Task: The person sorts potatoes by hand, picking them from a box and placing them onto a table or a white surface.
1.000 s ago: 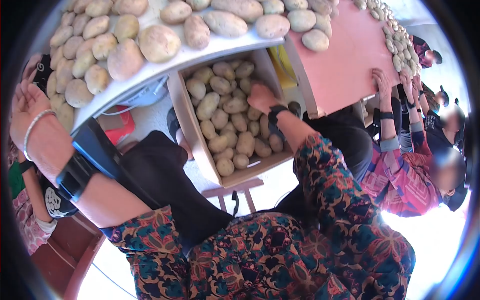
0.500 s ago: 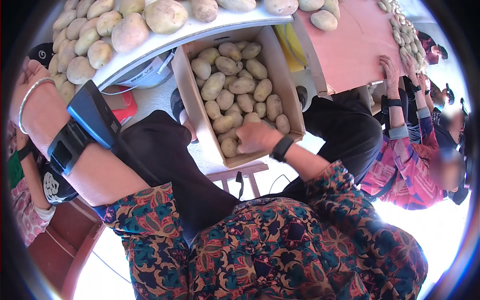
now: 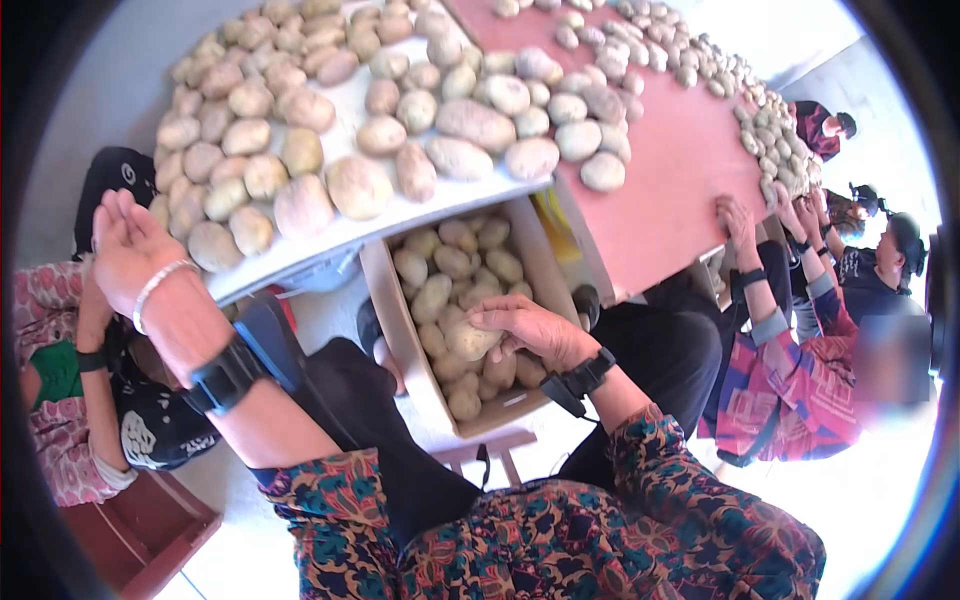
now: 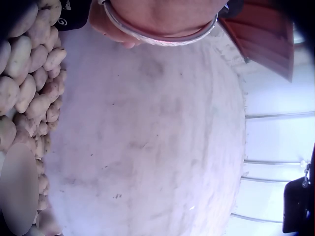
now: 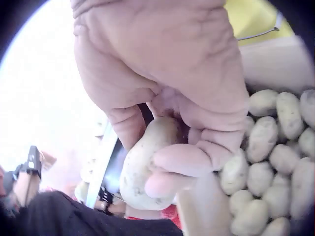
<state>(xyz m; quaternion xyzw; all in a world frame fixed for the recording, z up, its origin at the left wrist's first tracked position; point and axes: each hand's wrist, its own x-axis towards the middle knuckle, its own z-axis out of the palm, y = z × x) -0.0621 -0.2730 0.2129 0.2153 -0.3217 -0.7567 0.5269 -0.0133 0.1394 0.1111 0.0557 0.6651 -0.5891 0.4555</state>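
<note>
My right hand point(image 3: 535, 330) grips a potato point(image 3: 472, 340) over a cardboard box point(image 3: 505, 415). In the right wrist view, thumb and curled fingers wrap that pale potato point(image 5: 145, 172), whose lower end sticks out. Many more potatoes point(image 5: 261, 137) fill the box below. On the other side, my left hand point(image 3: 135, 250) is raised with its palm turned up, fingers loose and nothing in it. It is close to the left end of the potato pile on the white table. Only the wrist side of it, with a silver bangle point(image 4: 167, 42), shows in the left wrist view.
Potatoes of mixed sizes point(image 3: 303, 205) cover much of the white table, right to its near edge. A pink board point(image 3: 665, 190) joins it on the right. People sit on both sides, one in a pink patterned top point(image 3: 780, 400). A yellow container point(image 3: 557, 228) stands behind the box.
My right hand has moved from the box's far right to its near end and lifted a potato. The head view has tilted up, showing more of the table. My left hand stays empty.
</note>
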